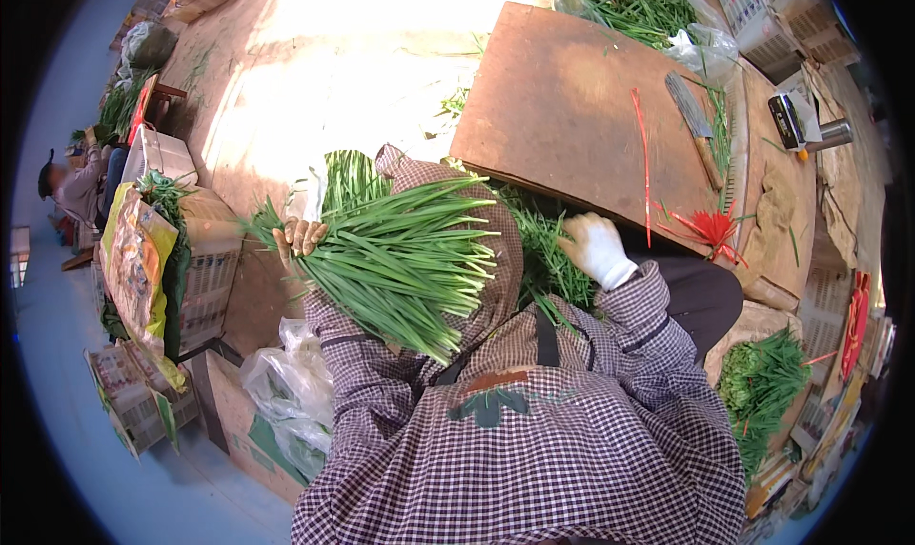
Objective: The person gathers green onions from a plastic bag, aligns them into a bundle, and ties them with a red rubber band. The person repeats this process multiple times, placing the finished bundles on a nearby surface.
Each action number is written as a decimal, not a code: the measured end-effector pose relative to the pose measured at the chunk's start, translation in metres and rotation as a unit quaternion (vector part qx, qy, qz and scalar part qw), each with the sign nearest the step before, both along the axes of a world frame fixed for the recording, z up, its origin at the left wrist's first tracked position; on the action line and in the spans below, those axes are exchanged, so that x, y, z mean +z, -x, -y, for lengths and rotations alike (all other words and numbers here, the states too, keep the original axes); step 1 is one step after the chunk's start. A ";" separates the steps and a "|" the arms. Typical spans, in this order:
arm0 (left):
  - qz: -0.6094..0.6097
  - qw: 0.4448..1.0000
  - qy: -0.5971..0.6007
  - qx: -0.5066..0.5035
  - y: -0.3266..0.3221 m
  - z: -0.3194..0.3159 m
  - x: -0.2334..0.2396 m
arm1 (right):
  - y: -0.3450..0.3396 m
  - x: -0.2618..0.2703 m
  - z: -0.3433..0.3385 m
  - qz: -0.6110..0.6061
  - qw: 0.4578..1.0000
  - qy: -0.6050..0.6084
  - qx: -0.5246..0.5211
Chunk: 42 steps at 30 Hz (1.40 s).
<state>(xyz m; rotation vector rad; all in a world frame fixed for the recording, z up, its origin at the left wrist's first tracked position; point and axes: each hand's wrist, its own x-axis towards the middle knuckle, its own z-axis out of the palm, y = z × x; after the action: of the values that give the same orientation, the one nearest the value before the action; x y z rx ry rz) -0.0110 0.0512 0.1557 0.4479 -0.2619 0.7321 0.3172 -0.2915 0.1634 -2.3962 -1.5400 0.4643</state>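
Note:
My left hand (300, 238), in a soiled glove, grips a large bunch of long green leafy stalks, seemingly garlic chives (407, 259), near its thin end. The pale cut ends fan out to the right above my checked apron. My right hand (590, 243), in a white glove, rests at loose greens (547, 252) on my lap, beside the near edge of a wooden board (572, 109); its fingertips are partly hidden among the leaves. A cleaver (688, 107) with a wooden handle lies on the board's right side, near a red tie strip (644, 166) and a bundle of red ties (711, 230).
Open plastic bags of greens (636, 9) stand behind the board. Tied green bunches (765, 388) lie at the right. Plastic crates (207, 280) and a clear bag (289, 380) are at the left. Another person (78, 184) sits at the far left. A metal flask (833, 135) lies far right.

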 end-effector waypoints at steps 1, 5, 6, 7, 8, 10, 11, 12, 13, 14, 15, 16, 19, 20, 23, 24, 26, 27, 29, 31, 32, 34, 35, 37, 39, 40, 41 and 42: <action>-0.001 1.000 -0.003 0.000 -0.002 0.000 0.001 | 0.008 0.005 -0.012 -0.080 0.989 -0.118 -0.029; 0.018 0.998 -0.039 -0.036 -0.013 -0.002 0.010 | 0.048 0.030 -0.085 -0.439 0.899 -0.012 -0.007; 0.013 0.998 -0.045 -0.040 -0.016 -0.001 0.012 | 0.058 0.031 -0.097 -0.474 0.876 0.011 -0.088; 0.023 0.998 -0.044 -0.042 -0.016 -0.001 0.014 | 0.066 0.029 -0.104 -0.523 0.840 -0.001 -0.144; 0.031 0.998 -0.039 -0.041 -0.017 0.001 0.014 | 0.069 0.024 -0.109 -0.537 0.821 0.005 -0.195; 0.023 0.999 -0.013 -0.020 -0.015 0.004 0.015 | 0.063 0.005 -0.099 -0.533 0.811 -0.075 -0.230; 0.018 1.000 -0.001 -0.013 -0.013 0.005 0.016 | 0.052 -0.006 -0.087 -0.549 0.790 -0.161 -0.222; 0.014 1.000 0.010 -0.006 -0.011 0.007 0.016 | 0.038 -0.018 -0.076 -0.502 0.804 -0.146 -0.285; 0.007 1.000 0.008 -0.001 -0.009 0.007 0.015 | 0.021 -0.028 -0.063 -0.466 0.812 -0.158 -0.313; 0.007 1.000 0.009 0.003 -0.007 0.008 0.015 | 0.004 -0.034 -0.046 -0.305 0.903 -0.069 -0.293; 0.006 1.000 0.012 0.007 -0.006 0.008 0.013 | -0.010 -0.037 -0.031 -0.129 0.959 0.007 -0.251; 0.010 1.000 0.014 0.002 -0.005 0.008 0.011 | -0.018 -0.035 -0.015 -0.040 0.978 0.110 -0.171; 0.026 1.000 0.009 -0.005 -0.007 0.005 0.004 | -0.014 -0.011 -0.001 0.015 0.986 0.155 -0.054; 0.035 0.999 0.009 -0.014 -0.008 0.003 0.002 | -0.006 -0.001 -0.010 -0.060 0.996 0.038 -0.055; 0.026 0.999 -0.002 -0.022 -0.013 -0.003 -0.003 | 0.031 0.023 -0.050 -0.486 0.867 -0.111 -0.016; 0.024 0.999 0.001 -0.028 -0.014 -0.004 -0.004 | 0.040 0.025 -0.060 -0.497 0.863 -0.088 0.026; 0.018 0.999 0.009 -0.036 -0.015 -0.005 -0.005 | 0.048 0.025 -0.062 -0.451 0.892 -0.023 -0.005; 0.018 0.999 0.015 -0.042 -0.014 -0.004 -0.005 | 0.047 0.023 -0.057 -0.446 0.894 -0.037 0.008; 0.015 0.999 0.018 -0.043 -0.012 -0.001 -0.005 | 0.032 0.017 -0.037 -0.474 0.880 -0.009 -0.009; 0.039 0.999 0.013 -0.023 -0.011 0.002 -0.004 | 0.009 0.015 -0.022 -0.233 0.970 0.064 -0.017; 0.052 0.998 0.027 -0.014 -0.013 0.004 -0.003 | 0.000 0.016 -0.023 -0.195 0.974 0.073 -0.090; 0.044 0.999 0.004 -0.030 -0.019 0.005 0.004 | -0.014 0.021 -0.043 -0.157 0.971 -0.163 -0.073; 0.050 0.998 0.013 -0.034 -0.024 0.005 0.008 | -0.018 0.026 -0.054 -0.186 0.949 -0.255 -0.026; -0.006 0.999 0.036 -0.035 -0.039 0.002 0.020 | -0.015 0.030 -0.100 -0.281 0.947 -0.155 0.008; -0.196 0.979 0.047 0.030 -0.054 -0.010 0.040 | -0.006 0.036 -0.135 -0.438 0.891 -0.060 0.100; -0.361 0.913 0.119 0.148 -0.061 -0.008 0.046 | -0.006 0.040 -0.136 -0.501 0.851 -0.057 0.143; -0.439 0.865 0.125 0.209 -0.071 -0.010 0.053 | -0.003 0.043 -0.143 -0.556 0.811 -0.054 0.176; -0.474 0.843 0.125 0.223 -0.078 -0.011 0.059 | 0.000 0.047 -0.145 -0.610 0.772 -0.018 0.180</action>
<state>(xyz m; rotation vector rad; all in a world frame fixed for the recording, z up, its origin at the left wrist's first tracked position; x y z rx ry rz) 0.0673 0.0619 0.2145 0.5762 0.8963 0.8954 0.3176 -0.1469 0.2099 -1.1121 -1.2139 1.6109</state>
